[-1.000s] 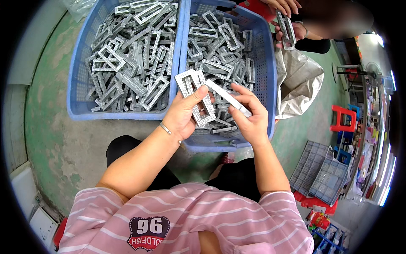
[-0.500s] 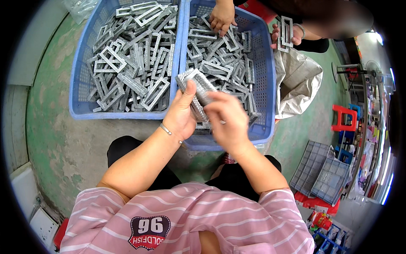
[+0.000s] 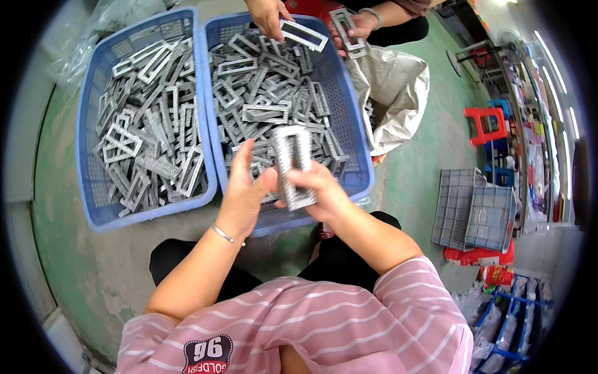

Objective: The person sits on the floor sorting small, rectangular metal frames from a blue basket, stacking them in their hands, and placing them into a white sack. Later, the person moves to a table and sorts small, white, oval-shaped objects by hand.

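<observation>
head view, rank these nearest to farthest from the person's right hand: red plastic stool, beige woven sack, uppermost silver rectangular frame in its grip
1. Uppermost silver rectangular frame: in the right hand itself.
2. Beige woven sack: ahead and to the right, beside the right basket.
3. Red plastic stool: farther right, past the sack.

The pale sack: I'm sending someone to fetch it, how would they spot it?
Find the two blue baskets holding silvery frames. Right of the right-hand one, below a co-worker's hand, the pale sack sits open. Unlike the rigid baskets, it is soft and creased.
</observation>
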A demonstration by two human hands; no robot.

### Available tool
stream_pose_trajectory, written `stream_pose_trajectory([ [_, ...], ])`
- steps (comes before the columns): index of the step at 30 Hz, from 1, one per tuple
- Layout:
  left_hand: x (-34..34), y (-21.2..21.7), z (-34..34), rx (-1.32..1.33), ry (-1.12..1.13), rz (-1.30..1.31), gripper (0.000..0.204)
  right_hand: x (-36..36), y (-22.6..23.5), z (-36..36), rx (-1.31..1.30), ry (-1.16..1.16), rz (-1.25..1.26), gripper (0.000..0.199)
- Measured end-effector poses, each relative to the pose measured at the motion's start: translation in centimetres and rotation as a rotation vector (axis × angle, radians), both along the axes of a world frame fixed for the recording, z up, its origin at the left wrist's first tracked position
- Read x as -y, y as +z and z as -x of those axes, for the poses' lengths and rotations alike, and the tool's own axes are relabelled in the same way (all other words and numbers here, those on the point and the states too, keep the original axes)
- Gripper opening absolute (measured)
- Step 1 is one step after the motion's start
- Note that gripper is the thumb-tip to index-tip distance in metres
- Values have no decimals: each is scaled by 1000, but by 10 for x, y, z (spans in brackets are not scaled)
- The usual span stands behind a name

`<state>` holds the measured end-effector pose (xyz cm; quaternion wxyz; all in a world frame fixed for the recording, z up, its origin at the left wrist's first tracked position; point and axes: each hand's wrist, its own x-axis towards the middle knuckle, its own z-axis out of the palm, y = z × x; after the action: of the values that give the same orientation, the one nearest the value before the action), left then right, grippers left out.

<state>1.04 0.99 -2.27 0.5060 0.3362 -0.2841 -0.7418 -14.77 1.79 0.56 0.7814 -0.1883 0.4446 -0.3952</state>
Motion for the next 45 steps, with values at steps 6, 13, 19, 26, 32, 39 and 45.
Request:
stream_pose_trajectory([
  [6, 13, 13, -7, 132, 110, -126, 49, 60, 31, 138, -205, -499, 42, 39],
  [13, 15, 7, 1, 74, 42, -181, 41, 151, -32, 288, -765, -830, -282, 39],
  [19, 8, 1, 3, 70, -101, 137, 33, 119, -36, 338, -1054, -474, 202, 37],
  [26, -22, 109, 59, -160, -361, 531, 48, -66, -52, 324, -1161, 271, -3, 23],
  [32, -36, 157, 118, -697, -833, 693, 40, -202, -227, 308, -1203, 529, -253, 84],
  [39, -47, 154, 140, -599, -872, 731, 27, -148, -229, 253, -904, -194, 19, 35],
  [45, -73, 38, 197, 495, -694, 215, 55, -101, -135, 272, -658, -542, -2, 15],
])
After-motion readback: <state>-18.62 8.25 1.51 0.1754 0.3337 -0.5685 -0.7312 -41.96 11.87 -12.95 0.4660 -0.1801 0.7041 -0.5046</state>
